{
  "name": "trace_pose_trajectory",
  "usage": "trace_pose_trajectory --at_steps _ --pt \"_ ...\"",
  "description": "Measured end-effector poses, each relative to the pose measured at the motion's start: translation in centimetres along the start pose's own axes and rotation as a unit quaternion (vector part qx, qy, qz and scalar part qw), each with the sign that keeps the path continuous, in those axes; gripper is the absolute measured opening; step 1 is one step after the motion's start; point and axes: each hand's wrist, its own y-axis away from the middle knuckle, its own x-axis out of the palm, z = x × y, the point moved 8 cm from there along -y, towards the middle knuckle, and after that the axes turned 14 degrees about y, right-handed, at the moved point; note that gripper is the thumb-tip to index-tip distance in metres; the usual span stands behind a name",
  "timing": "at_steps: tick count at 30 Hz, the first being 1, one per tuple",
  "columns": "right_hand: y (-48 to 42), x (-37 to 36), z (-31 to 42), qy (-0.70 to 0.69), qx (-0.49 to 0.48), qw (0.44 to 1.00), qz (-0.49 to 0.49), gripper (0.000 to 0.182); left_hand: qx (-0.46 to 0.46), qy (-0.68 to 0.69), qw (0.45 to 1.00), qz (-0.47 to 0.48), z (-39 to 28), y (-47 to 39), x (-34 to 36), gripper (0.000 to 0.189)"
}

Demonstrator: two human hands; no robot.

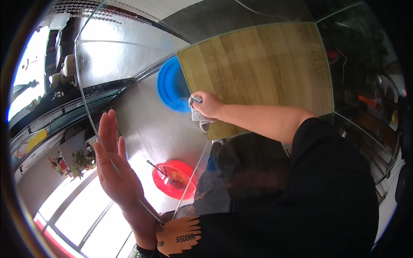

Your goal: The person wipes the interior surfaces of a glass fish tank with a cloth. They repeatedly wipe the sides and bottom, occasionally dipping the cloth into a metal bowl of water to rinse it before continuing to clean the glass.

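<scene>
My right hand (206, 104) is closed around a crumpled grey cloth (200, 116). It sits at the left edge of a wood-grain panel (264, 71), seen within a clear glass tank. Part of the cloth hangs loose below my fist. My left hand (117, 171) is at the tank's glass rim (83, 93), its fingers stretched out and the thumb apart from them. The rim's line crosses this hand; how firmly the palm presses on it cannot be told.
Beyond the panel's left edge stands a blue basin (171, 87), partly hidden. A red basin (174, 179) on the floor holds a dark-handled item (156, 166). Potted plants (80, 161) and bright windows (80, 222) lie at the left. Dark reflections cover the glass at the right.
</scene>
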Motion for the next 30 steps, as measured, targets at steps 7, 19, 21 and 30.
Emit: trace_pose_trajectory --at_steps 7,19,21,30 --pt "0.3 1.5 -2.1 -0.169 0.074 0.983 -0.007 0.041 -0.006 0.006 1.0 0.007 0.1 -0.1 -0.3 0.061" --pt "2.4 0.0 0.0 -0.311 0.148 0.939 0.014 0.037 -0.011 0.013 1.0 0.001 0.1 -0.2 0.1 0.061" --pt "3.0 -0.1 1.7 -0.405 0.152 0.899 0.068 0.039 -0.012 0.015 1.0 -0.004 0.1 -0.2 0.1 0.062" --pt "-1.4 -6.1 5.7 -0.299 0.014 0.895 0.33 0.04 -0.014 0.001 1.0 -0.009 0.2 0.1 -0.3 0.061"
